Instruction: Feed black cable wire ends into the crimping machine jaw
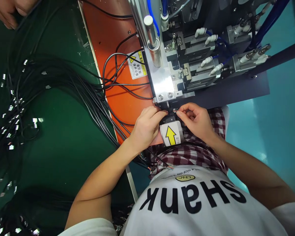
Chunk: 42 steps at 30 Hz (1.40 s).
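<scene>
My left hand point(147, 126) is closed at the front end of the machine point(163, 80), its thumb and fingertips pressed together beside a small black fixture point(168, 120). What lies in those fingers is hidden. From the right, my right hand point(196, 119) pinches at the same spot with thumb and forefinger. A tiny shiny piece shows at its fingertips, too small to name. Just below the fixture is a white label point(172, 133) with a yellow arrow, between my two hands. Black cables point(88, 95) run under and past my left wrist.
A large bundle of cables with shiny metal connectors point(13, 108) lies on the green table point(64, 137) at left. Another person's hand point(13, 11) is at the top left. Blue air hoses point(267, 24) and cylinders stand at right. A warning label point(137, 67) sits on the orange plate point(120, 108).
</scene>
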Each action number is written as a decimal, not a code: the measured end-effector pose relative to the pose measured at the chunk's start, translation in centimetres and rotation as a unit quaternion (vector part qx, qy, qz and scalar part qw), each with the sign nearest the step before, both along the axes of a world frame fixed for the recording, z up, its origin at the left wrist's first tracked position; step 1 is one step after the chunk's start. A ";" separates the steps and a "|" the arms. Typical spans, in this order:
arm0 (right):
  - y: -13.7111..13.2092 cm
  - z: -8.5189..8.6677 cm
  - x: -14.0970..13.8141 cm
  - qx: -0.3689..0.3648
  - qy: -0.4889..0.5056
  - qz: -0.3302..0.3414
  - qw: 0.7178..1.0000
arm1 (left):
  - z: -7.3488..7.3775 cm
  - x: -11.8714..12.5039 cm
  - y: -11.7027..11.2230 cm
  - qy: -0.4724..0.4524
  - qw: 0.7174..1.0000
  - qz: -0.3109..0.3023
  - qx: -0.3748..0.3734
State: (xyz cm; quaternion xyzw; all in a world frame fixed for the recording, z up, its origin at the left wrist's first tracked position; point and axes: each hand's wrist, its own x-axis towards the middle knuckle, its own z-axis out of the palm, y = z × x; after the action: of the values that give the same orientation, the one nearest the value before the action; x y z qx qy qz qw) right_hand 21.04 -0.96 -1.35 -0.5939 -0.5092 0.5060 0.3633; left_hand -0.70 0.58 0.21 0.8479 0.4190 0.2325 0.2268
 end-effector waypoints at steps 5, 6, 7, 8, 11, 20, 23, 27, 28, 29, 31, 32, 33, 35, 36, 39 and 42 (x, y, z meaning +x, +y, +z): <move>1.8 -0.2 0.5 -0.136 0.096 0.037 0.985 | -0.1 0.2 0.0 -0.021 1.000 -0.001 0.008; 2.4 -0.1 0.7 -0.173 0.116 0.050 0.977 | -0.1 0.2 0.0 -0.015 1.000 -0.002 0.013; 2.8 0.0 0.9 -0.200 0.122 0.061 0.970 | -0.1 0.2 -0.1 -0.003 1.000 -0.003 0.022; 3.2 0.3 1.0 -0.209 0.113 0.071 0.969 | -0.1 0.3 -0.1 0.015 0.999 -0.005 0.036; 3.2 1.0 1.2 -0.128 0.000 0.078 0.989 | -0.2 0.2 -0.2 0.078 0.992 -0.024 0.098; 1.6 -0.6 0.5 -0.087 0.071 0.013 0.994 | -0.2 -0.1 0.1 0.080 0.992 -0.040 0.087; 2.1 -0.9 -0.1 -0.100 0.114 0.008 0.988 | -0.2 -0.1 0.2 0.067 0.995 -0.038 0.069; 2.2 -1.0 -0.3 -0.115 0.135 0.002 0.984 | -0.3 -0.2 0.3 0.061 0.996 -0.037 0.047; 2.2 -1.1 -0.3 -0.113 0.121 0.002 0.986 | -0.3 -0.2 0.3 0.062 0.997 -0.035 0.043; 2.1 -1.2 -0.3 -0.109 0.106 0.001 0.988 | -0.2 -0.2 0.3 0.063 0.997 -0.035 0.041; 2.1 -1.3 -0.3 -0.106 0.088 -0.003 0.990 | -0.1 -0.1 0.3 0.065 0.997 -0.034 0.039; 2.1 -1.4 -0.3 -0.110 0.096 -0.005 0.989 | -0.1 0.0 0.4 0.065 0.997 -0.033 0.038; 2.1 -1.5 -0.3 -0.118 0.112 -0.005 0.987 | 0.0 0.0 0.4 0.063 0.997 -0.031 0.036; 2.0 -1.4 -0.3 -0.142 0.155 -0.001 0.978 | 0.1 0.2 0.3 0.058 0.998 -0.026 0.030; 2.0 -1.3 -0.3 -0.154 0.174 -0.001 0.973 | 0.1 0.2 0.3 0.055 0.998 -0.024 0.027; 1.8 -1.1 -0.2 -0.161 0.196 0.000 0.967 | 0.0 0.2 0.3 0.050 0.998 -0.021 0.030; 1.7 -1.0 0.1 -0.120 0.165 0.021 0.979 | -0.2 0.1 0.4 0.033 0.998 -0.027 0.049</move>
State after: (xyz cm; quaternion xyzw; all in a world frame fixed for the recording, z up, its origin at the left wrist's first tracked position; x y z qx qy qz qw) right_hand 21.15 0.78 -2.39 -0.5307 -0.3903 0.6617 0.3580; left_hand -0.56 0.99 0.04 0.8764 0.3911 0.2182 0.1769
